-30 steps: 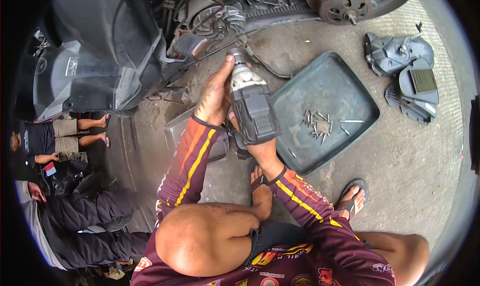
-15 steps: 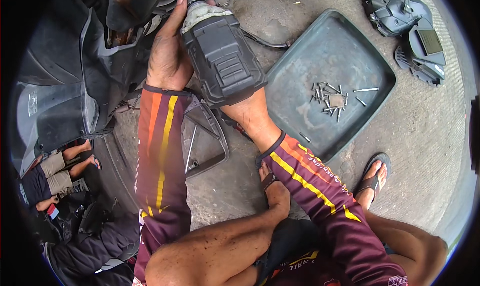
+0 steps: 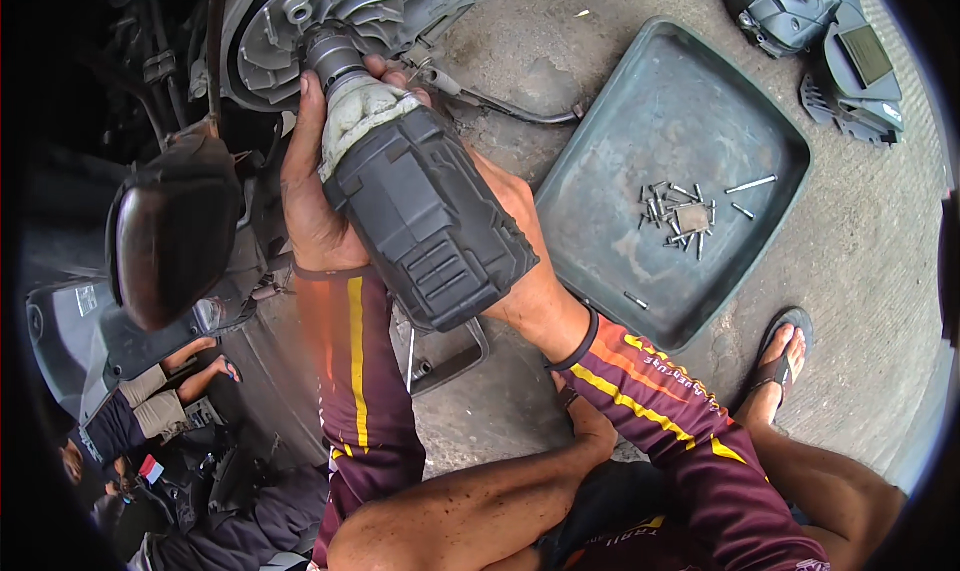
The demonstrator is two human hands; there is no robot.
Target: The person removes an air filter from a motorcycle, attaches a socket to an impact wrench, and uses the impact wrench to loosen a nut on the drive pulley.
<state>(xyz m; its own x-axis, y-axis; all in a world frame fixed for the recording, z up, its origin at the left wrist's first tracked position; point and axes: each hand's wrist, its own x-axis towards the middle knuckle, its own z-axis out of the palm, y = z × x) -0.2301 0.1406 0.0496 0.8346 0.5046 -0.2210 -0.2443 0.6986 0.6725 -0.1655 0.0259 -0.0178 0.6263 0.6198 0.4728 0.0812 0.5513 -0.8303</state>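
Observation:
My left hand [image 3: 320, 201] grips the front of a black cordless impact wrench [image 3: 420, 216] with a white, worn nose. Its socket [image 3: 342, 56] points into the hub of a finned metal wheel [image 3: 275, 41] on a scooter's engine; the exact contact is hidden. My right hand [image 3: 515, 271] is wrapped on the wrench's handle, mostly hidden beneath the battery and body. To the right, a large grey-green tray [image 3: 590, 186] holds several loose bolts [image 3: 685, 196] around a small square piece.
Removed grey covers [image 3: 785, 11] lie at upper right. A dark glossy part [image 3: 170, 241] hangs left of my hands, and a metal tray [image 3: 450, 356] lies under my arms. A person [image 3: 150, 411] in shorts sits at lower left among black parts, near another dark-trousered leg [image 3: 250, 526].
The wrench, held in both my hands, has moved forward to the finned wheel, with its socket now at the hub. The view has shifted, showing more of that wheel.

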